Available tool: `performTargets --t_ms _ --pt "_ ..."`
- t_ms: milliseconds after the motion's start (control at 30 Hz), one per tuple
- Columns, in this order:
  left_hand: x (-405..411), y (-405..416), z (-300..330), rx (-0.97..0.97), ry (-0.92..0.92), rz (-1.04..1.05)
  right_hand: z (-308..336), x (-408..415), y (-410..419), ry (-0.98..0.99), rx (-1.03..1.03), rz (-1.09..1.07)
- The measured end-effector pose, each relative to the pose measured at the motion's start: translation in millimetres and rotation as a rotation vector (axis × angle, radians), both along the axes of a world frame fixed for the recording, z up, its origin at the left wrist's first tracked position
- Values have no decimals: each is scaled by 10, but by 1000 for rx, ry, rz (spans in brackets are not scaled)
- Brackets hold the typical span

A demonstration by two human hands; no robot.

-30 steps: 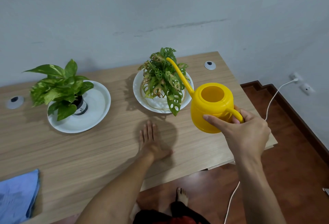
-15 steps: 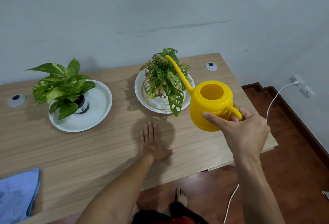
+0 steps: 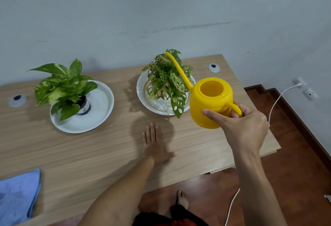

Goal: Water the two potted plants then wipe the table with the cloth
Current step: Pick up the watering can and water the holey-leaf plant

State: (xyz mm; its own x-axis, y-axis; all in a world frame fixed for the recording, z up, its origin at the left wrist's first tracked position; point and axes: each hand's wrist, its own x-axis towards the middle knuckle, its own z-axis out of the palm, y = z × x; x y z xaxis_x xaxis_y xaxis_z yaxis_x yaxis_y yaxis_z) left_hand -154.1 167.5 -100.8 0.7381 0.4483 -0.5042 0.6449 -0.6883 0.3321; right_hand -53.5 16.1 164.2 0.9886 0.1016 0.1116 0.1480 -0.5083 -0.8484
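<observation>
Watering step, 1st plant: watering can [image 3: 209,103] gripped by right hand [image 3: 240,127], spout over holey-leaf plant [image 3: 168,84]. Left hand [image 3: 154,145] flat, empty on tabletop [image 3: 89,150]. Next: more tilt needed, judged.

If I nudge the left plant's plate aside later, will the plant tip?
Possibly. The left plant leans its leaves well past its small pot, so it looks top-heavy. The plate is smooth and shallow, so the pot may slide. Push slowly.

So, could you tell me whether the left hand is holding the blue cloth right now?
No, the left hand lies flat and empty on the wooden table, while the folded blue cloth sits apart at the table's near left corner.
</observation>
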Motion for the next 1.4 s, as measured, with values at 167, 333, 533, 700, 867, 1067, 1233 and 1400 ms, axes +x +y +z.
performTargets --t_ms 167,333,533,700,867,1067,1233,1400 --pt "-6 -11 -15 11 -11 10 -3 12 44 -1 -3 9" --pt "3 -19 -20 18 -8 23 -12 35 63 11 -2 -7" --pt "1 -21 -26 15 -21 22 28 24 82 2 -1 -10" --pt "-3 -20 -4 24 -19 17 29 20 82 7 6 -10" --pt "-1 -13 8 13 -7 10 40 29 72 18 19 -40" --pt "9 -12 19 14 19 -1 32 61 16 28 20 -75" --pt "24 -14 31 29 51 -3 53 72 -23 36 16 -106" --pt "29 -10 53 31 73 -2 73 49 -61 39 15 -118"
